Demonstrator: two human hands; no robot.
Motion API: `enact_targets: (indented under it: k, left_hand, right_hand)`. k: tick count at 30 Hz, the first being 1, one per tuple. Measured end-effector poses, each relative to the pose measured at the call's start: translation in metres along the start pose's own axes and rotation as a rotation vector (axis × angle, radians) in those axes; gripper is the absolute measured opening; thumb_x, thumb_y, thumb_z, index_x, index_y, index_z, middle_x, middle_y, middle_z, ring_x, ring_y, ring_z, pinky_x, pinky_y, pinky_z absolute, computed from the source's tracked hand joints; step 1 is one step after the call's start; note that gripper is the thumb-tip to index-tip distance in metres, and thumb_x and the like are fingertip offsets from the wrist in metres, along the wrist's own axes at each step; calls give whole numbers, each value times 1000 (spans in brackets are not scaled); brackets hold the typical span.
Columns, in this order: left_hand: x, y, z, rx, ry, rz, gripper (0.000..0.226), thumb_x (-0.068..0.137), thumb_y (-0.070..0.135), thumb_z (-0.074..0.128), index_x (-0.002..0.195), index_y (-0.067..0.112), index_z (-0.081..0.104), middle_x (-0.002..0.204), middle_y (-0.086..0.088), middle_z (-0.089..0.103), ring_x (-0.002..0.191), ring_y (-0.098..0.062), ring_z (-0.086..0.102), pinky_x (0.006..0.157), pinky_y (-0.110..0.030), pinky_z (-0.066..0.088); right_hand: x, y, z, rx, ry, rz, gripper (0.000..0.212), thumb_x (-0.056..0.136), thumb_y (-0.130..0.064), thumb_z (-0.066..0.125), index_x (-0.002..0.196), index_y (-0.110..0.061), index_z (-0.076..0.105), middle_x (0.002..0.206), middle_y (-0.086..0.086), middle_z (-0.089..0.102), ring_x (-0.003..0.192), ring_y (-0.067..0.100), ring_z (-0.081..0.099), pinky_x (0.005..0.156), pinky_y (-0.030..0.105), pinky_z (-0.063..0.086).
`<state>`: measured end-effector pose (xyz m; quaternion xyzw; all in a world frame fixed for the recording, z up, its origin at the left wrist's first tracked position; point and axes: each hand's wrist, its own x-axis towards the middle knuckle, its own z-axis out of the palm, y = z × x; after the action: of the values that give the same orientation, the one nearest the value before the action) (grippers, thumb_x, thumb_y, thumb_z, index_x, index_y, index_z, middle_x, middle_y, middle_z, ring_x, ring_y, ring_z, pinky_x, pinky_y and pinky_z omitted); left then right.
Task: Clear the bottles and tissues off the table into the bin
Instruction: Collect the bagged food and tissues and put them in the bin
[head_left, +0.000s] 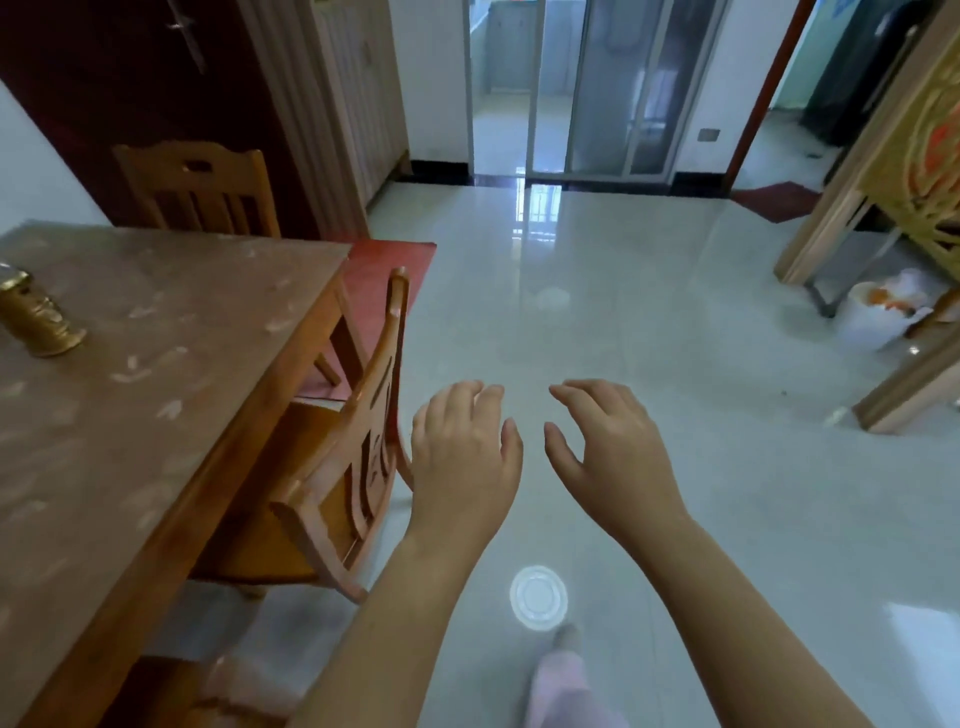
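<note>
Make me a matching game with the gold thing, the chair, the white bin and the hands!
Things:
1. gold ornament
2. wooden chair
3. white bin
4. left hand and right hand

Places or states:
A. on the floor, far right
B. tucked against the table's edge
C. standing on the table
D. open, holding nothing

Pairs: 1-C, 2-B, 3-A, 4-D
</note>
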<state>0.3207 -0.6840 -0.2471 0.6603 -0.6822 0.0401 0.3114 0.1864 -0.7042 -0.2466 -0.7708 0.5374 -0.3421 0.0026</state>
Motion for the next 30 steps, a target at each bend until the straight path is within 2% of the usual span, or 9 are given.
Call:
enact_targets:
  k: [6,13,18,23,27,30]
  left_hand:
    - [115,15,39,70,53,-63,27,81,19,60,106,8,61,105,-11,66,99,-28,60,84,-44,48]
    - [209,-17,80,100,108,-205,31,80,21,51,106,8,61,103,-11,65,99,-30,59,81,-46,48]
    - [282,-60,108,96,172,-240,36,82,26,38,106,8,59,103,-10,63,98,-29,57,85,-43,45]
    - [372,-113,137,105,202,-344,31,82,20,47,108,8,59,107,-11,63,103,-31,56,88,-45,44]
    - [436,-158,146,124,230,-379,34,84,23,42,111,9,58,110,-9,61,106,-29,54,90,-45,42]
    - [468,-192,148,137,235,-450,32,85,21,46,112,9,58,111,-9,60,108,-29,53,93,-47,39]
  right_hand:
    - [122,62,20,62,-33,-139,35,80,-25,47,101,-2,63,96,13,67,88,31,61,77,37,48]
    - [236,93,72,113,-62,-240,35,80,-26,46,101,-4,63,97,11,67,89,30,61,77,35,48]
    - [317,103,129,133,-90,-306,35,79,-25,46,101,-3,63,96,12,67,88,32,61,77,37,49]
    - [413,101,189,142,-126,-378,35,78,-25,46,100,-3,63,95,13,67,87,32,61,77,37,49]
    - [491,85,233,181,-144,-429,36,78,-26,45,100,-3,63,95,13,67,86,32,61,76,37,49]
    - [532,71,267,225,-171,-466,37,79,-26,45,102,-3,63,96,13,67,88,32,60,76,37,49]
